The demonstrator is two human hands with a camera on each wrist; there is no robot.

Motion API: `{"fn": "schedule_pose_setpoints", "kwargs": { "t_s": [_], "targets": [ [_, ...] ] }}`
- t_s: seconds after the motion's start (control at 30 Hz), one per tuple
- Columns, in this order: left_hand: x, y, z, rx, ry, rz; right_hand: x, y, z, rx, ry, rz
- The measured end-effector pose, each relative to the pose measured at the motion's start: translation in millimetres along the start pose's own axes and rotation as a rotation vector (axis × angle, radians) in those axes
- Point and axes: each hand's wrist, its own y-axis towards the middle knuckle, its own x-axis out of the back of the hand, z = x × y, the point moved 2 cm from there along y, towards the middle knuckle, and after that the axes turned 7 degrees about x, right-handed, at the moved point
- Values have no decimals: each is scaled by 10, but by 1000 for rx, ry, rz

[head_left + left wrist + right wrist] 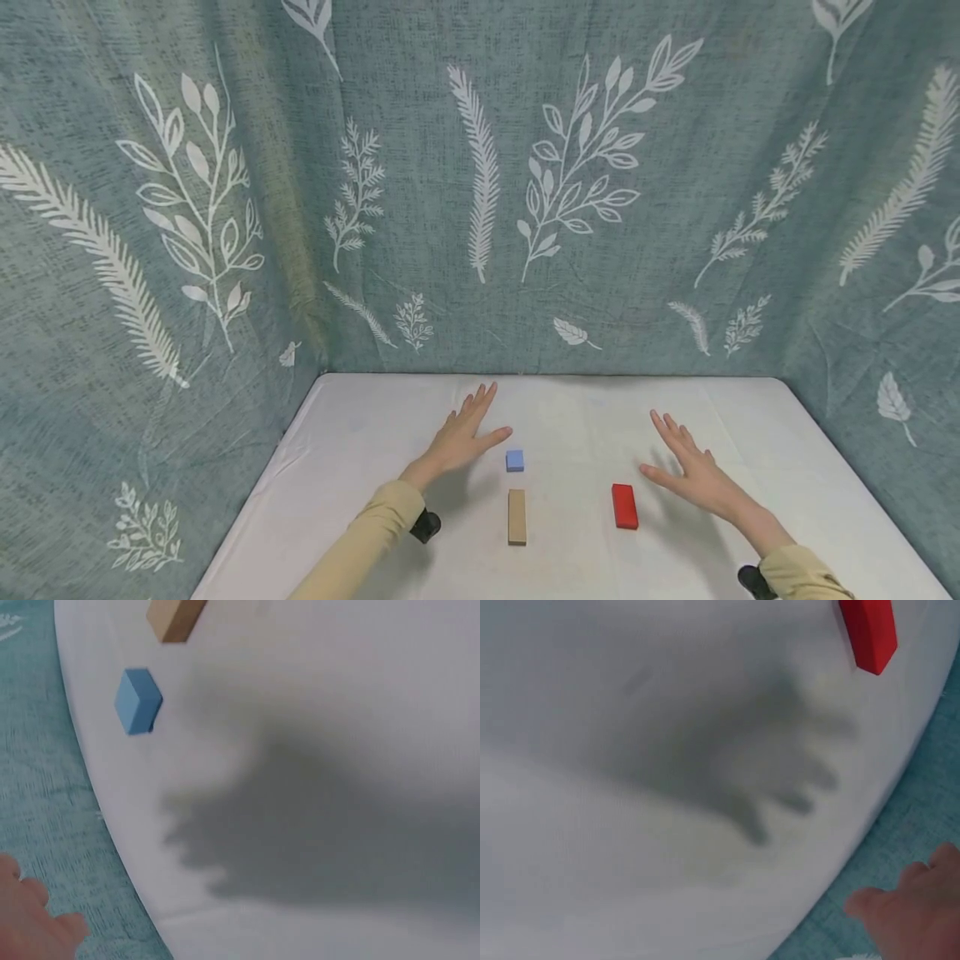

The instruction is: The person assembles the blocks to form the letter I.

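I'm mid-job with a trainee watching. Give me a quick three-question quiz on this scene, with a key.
1. Fill in: the ____ block is the one nearest the right hand.
2. True or false: the left hand grips nothing.
3. Where does the blue block lie relative to the tan block?
A) Nearer the person
B) Farther from the person
C) On top of it

Key:
1. Red; the red block is nearest.
2. True; its fingers are spread.
3. B
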Motion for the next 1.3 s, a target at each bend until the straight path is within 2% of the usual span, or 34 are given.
{"fn": "schedule_pose_setpoints", "kwargs": {
  "t_s": [0.13, 0.3, 0.5, 0.7, 1.13, 1.3],
  "targets": [
    [-47, -10, -39, -7, -39, 37, -44, -17, 16, 4, 96, 23],
    [-86, -22, -54, -21, -88, 44, -102, -31, 41, -8, 175, 51],
    [-139, -57, -73, -45, -182, 70, -156, -32, 68, -29, 194, 89],
    [-205, -100, -98, -90, -256, 114, -190, -55, 109, -1, 202, 92],
    [-331, -217, -56, -178, -323, 239, -261, -134, 141, 77, 214, 83],
    [-373, -259, -17, -189, -325, 281, -300, -153, 117, 68, 248, 104]
  ]
}}
